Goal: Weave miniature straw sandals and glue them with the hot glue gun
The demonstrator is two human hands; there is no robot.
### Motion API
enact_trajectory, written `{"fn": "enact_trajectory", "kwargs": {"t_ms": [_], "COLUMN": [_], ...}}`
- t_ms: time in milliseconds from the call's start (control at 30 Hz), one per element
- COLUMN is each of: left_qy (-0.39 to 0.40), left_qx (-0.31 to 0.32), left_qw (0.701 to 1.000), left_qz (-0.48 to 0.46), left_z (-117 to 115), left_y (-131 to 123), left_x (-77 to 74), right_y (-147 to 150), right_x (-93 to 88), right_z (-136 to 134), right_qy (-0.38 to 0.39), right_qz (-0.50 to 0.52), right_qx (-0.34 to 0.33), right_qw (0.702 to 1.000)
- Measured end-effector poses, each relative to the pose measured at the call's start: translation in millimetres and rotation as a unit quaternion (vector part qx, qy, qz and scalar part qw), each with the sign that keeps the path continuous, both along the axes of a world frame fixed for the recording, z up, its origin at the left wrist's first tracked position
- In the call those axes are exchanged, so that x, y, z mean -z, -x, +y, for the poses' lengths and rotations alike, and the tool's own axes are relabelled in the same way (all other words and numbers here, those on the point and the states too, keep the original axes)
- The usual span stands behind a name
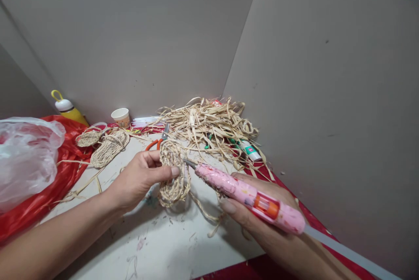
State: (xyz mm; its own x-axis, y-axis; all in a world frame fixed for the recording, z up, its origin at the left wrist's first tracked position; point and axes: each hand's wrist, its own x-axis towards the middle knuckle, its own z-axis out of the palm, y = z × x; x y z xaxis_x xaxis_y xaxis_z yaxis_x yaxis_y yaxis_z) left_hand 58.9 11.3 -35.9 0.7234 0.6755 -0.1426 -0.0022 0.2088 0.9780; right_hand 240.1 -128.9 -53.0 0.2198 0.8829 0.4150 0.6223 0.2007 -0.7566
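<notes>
My left hand (144, 177) grips an oval coil of braided straw (172, 188), thumb on its face and fingers behind. A loose tail of braid runs from the coil toward the right. In my right hand (258, 210) is a pink glue gun (229, 182), a clear glue stick (347, 251) sticking out of its back end. Its metal nozzle points left, close to the coil's right edge; whether they touch I cannot tell. Behind the coil lie scissors with orange handles (159, 142), partly hidden.
Loose straw strips (209, 118) are heaped at the back, with a white-and-green tube (251, 151) beside them. Further left are finished-looking braided ovals (110, 147), a paper cup (121, 117), a yellow bottle (73, 114) and plastic bags (29, 158). Grey walls enclose the white board (157, 245).
</notes>
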Motion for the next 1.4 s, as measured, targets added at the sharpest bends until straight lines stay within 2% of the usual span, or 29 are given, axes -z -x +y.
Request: {"fn": "enact_trajectory", "kwargs": {"t_ms": [200,467,833,1167,1300,1400], "left_qy": [-0.014,-0.039,-0.037,-0.032,-0.043,-0.06], "left_qx": [-0.008,-0.014,-0.01,-0.026,-0.045,-0.071], "left_qw": [1.0,0.999,0.999,0.999,0.998,0.995], "left_qz": [0.002,0.018,0.015,0.003,-0.017,-0.047], "left_z": [1.1,4.7,5.0,6.7,9.5,13.6], "left_y": [0.4,4.8,4.6,3.1,5.6,10.5], "left_x": [-0.2,1.8,0.9,2.0,-2.1,-10.1], "right_y": [-0.4,-0.9,-1.9,-5.7,-8.8,-12.1], "right_x": [-5.7,-2.9,-5.1,0.5,-2.2,8.6], "right_z": [-0.5,-0.5,-1.4,-1.6,-1.5,-0.1], "right_qy": [-0.002,-0.013,0.013,0.005,0.019,-0.007], "right_qz": [-0.015,-0.013,-0.01,-0.038,-0.102,-0.214], "right_qx": [-0.009,-0.013,-0.026,-0.049,-0.102,-0.188], "right_qw": [1.0,1.0,1.0,0.998,0.989,0.959]}}
